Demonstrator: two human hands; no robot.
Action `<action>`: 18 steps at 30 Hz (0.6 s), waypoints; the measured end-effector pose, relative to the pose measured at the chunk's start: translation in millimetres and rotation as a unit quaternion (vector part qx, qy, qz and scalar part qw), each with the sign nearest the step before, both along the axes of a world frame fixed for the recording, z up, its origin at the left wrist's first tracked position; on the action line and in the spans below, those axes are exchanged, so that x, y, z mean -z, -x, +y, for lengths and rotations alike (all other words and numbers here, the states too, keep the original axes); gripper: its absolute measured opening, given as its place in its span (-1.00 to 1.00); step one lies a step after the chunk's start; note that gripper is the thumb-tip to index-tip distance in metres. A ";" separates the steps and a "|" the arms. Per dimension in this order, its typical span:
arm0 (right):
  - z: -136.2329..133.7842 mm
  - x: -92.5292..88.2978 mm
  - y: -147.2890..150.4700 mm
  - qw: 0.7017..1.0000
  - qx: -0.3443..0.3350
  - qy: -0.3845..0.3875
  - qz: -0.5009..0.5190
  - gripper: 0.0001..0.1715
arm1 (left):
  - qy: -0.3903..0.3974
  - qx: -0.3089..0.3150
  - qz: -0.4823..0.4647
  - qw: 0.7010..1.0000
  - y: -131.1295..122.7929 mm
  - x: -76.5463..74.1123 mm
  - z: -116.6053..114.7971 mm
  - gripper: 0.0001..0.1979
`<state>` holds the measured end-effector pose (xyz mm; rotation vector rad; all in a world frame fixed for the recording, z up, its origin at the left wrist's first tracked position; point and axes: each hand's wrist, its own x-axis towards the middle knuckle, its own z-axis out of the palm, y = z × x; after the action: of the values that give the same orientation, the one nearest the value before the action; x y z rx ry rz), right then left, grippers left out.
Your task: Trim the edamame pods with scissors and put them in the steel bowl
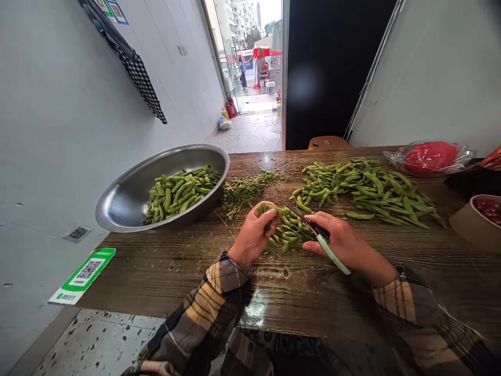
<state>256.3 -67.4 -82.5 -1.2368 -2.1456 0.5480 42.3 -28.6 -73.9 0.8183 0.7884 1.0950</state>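
Pod [281, 211] in grasp, our left hand [255, 231] pinches it between thumb and fingers above the middle of the worktop [188, 274]. Our right hand [342, 239] is closed around scissors [332, 254] with a pale green handle, the blades near the pod's right end; we cannot tell whether they touch it. Just beneath our hands we see a small heap of pods [290, 243]. Farther left lie green trimmings [250, 189], next to a metal bowl [127, 206] holding more pods [178, 192]. To the far right we have a larger pile of pods [378, 190], with a red bundle in clear plastic [432, 156] beyond it.
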 end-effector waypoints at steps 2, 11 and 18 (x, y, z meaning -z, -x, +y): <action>-0.8 0.3 1.2 1.000 0.003 0.001 -0.012 -0.45 | 0.000 0.001 -0.004 1.000 -1.0 0.1 -0.8 -0.74; -1.7 7.1 6.2 0.998 0.021 -0.051 0.008 -0.53 | -0.013 0.041 0.004 0.999 -5.5 2.9 -5.4 -0.72; -2.2 9.3 6.9 0.998 0.025 -0.059 -0.018 -0.56 | 0.019 0.018 -0.038 0.999 -1.5 -0.6 -2.0 -0.79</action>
<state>249.4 -69.6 -91.8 -1.2393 -2.1378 0.3750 43.8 -30.7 -73.3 0.7511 0.7260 1.0702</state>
